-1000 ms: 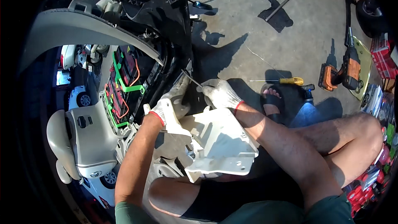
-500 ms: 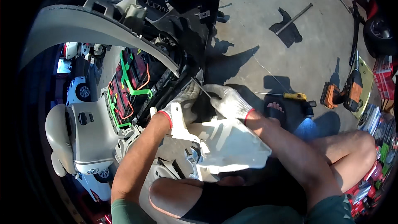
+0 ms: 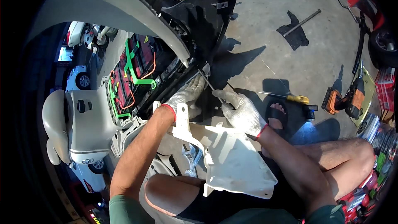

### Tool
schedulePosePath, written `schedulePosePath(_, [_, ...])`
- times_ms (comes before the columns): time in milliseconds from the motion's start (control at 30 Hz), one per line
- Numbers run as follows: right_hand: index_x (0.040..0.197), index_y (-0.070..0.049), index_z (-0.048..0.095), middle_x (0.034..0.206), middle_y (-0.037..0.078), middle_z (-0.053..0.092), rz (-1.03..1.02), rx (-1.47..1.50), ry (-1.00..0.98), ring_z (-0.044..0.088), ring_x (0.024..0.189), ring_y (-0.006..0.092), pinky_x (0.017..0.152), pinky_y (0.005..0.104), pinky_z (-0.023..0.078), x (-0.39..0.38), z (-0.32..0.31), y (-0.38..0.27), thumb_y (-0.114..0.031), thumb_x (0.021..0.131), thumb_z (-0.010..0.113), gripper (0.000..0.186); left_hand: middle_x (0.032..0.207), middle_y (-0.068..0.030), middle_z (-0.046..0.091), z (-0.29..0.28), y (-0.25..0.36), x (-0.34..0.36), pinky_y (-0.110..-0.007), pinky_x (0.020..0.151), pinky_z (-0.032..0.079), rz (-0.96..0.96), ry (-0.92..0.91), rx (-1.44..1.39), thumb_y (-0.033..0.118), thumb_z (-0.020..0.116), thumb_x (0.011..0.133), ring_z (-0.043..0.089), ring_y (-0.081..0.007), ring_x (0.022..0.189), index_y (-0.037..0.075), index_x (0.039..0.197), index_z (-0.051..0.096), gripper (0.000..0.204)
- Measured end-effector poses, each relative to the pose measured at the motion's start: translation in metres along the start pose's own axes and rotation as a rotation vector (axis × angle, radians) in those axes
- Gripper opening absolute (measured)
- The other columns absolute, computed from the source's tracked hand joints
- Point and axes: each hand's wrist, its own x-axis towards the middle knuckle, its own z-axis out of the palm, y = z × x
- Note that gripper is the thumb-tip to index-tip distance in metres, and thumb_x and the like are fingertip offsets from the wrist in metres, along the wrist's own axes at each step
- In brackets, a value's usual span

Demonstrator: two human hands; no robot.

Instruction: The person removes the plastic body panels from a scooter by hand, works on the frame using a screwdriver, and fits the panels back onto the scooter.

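My right hand (image 3: 242, 114), in a pale glove with red cuff, grips a thin metal rod (image 3: 209, 83). The rod's far end touches the dark lower edge of the vehicle body (image 3: 178, 87). My gloved left hand (image 3: 188, 95) lies along that edge beside the rod, fingers extended, its tips partly in shadow. A white plastic bracket panel (image 3: 234, 161) rests across my lap beneath both wrists. Just left, red-and-black batteries (image 3: 137, 66) with green straps (image 3: 141, 81) and orange wires sit in the vehicle. An adjustable wrench (image 3: 190, 161) lies on the floor under my arms.
A yellow screwdriver (image 3: 296, 98), a small lit flashlight (image 3: 310, 111) and an orange cordless drill (image 3: 354, 97) lie right of my foot. A black scrap with a metal bar (image 3: 300, 23) is farther up. Beige seat (image 3: 89, 124) at left; piled tools and boxes (image 3: 383, 149) at right.
My right hand and the white panel have shifted right and downward in view, with the rod still gripped. My left hand has shifted rightward, staying at the vehicle's edge. The camera view has shifted.
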Motion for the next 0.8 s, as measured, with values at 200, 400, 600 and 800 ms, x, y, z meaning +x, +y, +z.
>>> schedulePosePath(200, [0.133, -0.001, 0.058, 0.069, 0.004, 0.060, 0.054, 0.170, -0.039, 0.056, 0.052, 0.0071, 0.051, 0.0247, 0.047, -0.002, -0.016, -0.005, -0.005, 0.092, 0.048, 0.042, 0.162, -0.0263, 0.008, -0.004, 0.006, 0.000, -0.033, 0.124, 0.017, -0.005, 0.005, -0.033, 0.012, 0.061, 0.076, 0.014, -0.0334, 0.151, -0.001, 0.156, 0.007, 0.097])
schedulePosePath(400, [0.133, -0.003, 0.059, 0.067, 0.002, 0.061, 0.281, 0.040, -0.156, 0.054, 0.052, 0.0081, 0.051, 0.0244, 0.045, -0.004, -0.037, -0.054, -0.012, 0.097, 0.050, 0.039, 0.161, -0.0264, 0.013, 0.005, -0.006, -0.003, -0.033, 0.123, 0.020, 0.000, 0.031, -0.030, 0.012, 0.063, 0.076, 0.020, -0.0345, 0.149, -0.002, 0.156, 0.010, 0.097])
schedulePosePath(600, [0.139, -0.001, 0.053, 0.071, 0.003, 0.060, 0.245, -0.012, -0.239, 0.059, 0.060, 0.0091, 0.059, 0.0245, 0.049, -0.016, -0.051, -0.074, -0.012, 0.098, 0.049, 0.042, 0.161, -0.0266, 0.013, 0.002, -0.002, 0.000, -0.034, 0.122, 0.021, 0.001, 0.035, -0.071, 0.013, 0.064, 0.076, 0.021, -0.0349, 0.149, -0.002, 0.155, 0.011, 0.097])
schedulePosePath(800, [0.140, 0.001, 0.052, 0.078, 0.004, 0.065, 0.541, 0.142, -0.151, 0.065, 0.071, 0.0093, 0.064, 0.0236, 0.052, -0.015, -0.066, -0.085, -0.012, 0.099, 0.052, 0.043, 0.161, -0.0242, 0.018, -0.005, -0.001, -0.007, -0.031, 0.123, 0.020, -0.003, 0.012, -0.098, 0.008, 0.067, 0.072, 0.020, -0.0314, 0.150, -0.001, 0.156, 0.008, 0.103])
